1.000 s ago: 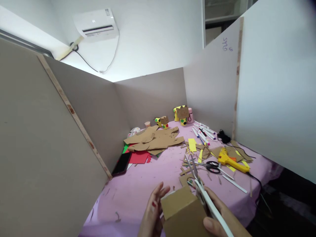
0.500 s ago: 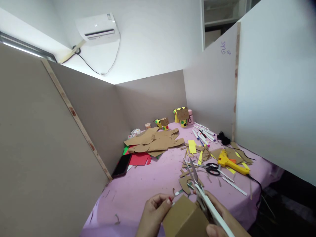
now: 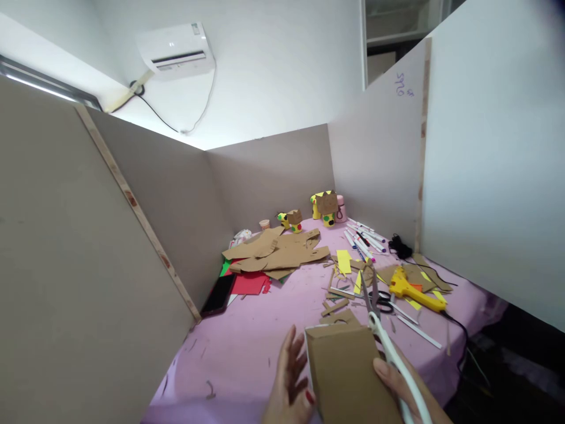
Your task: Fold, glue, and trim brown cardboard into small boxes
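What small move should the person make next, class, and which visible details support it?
Probably close the left hand on the left side of the cardboard box to steady it. That hand is open beside the box, while the right hand has its thumb against the box and also holds the white-handled scissors, their blades parted.

A cardboard pile [image 3: 282, 250] lies on the pink tablecloth [image 3: 247, 347], red paper [image 3: 247, 286] under its near edge, a phone [image 3: 218, 294] to its near left. Right of it lie markers [image 3: 375, 241], scraps [image 3: 335, 307], black scissors [image 3: 386, 304] and a glue gun [image 3: 412, 290].
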`<state>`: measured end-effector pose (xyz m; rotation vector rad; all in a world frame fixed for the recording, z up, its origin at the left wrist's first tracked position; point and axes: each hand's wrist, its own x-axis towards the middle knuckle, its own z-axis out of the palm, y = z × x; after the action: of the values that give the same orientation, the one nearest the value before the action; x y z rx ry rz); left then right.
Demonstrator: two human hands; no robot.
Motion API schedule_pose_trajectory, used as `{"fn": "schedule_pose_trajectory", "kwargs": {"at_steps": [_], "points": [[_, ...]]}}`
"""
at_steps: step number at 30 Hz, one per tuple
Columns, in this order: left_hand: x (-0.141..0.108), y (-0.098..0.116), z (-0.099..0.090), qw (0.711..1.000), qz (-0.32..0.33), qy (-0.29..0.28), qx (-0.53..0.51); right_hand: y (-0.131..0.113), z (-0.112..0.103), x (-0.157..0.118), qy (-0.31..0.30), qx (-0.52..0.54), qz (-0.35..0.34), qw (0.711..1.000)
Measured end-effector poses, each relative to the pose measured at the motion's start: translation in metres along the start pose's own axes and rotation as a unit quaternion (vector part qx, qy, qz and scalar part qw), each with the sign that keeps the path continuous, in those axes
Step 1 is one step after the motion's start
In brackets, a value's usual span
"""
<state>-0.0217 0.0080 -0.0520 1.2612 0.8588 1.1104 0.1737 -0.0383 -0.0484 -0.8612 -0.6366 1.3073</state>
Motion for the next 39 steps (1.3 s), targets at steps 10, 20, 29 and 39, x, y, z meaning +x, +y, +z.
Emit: {"fn": "schedule_pose_trajectory", "kwargs": {"at_steps": [10,20,29,39], "points": [[-0.004,-0.005,0.009,0.994,-0.028,-0.037,-0.102,0.013,-0.002,-0.007,0.013,0.008,-0.043,0.999],[-0.014,-0.002,0.021,0.994,-0.047,0.002,-0.094,0.006,-0.005,0.009,0.006,-0.091,-0.030,0.995],[0.035,0.068,-0.019,0.829,0.171,0.136,0.515,0.032,-0.022,0.022,-0.012,-0.089,0.038,0.995],[0.071,0.079,-0.026,0.759,0.058,-0.060,0.646,0.032,-0.022,0.015,-0.091,-0.148,0.016,0.985]]}}
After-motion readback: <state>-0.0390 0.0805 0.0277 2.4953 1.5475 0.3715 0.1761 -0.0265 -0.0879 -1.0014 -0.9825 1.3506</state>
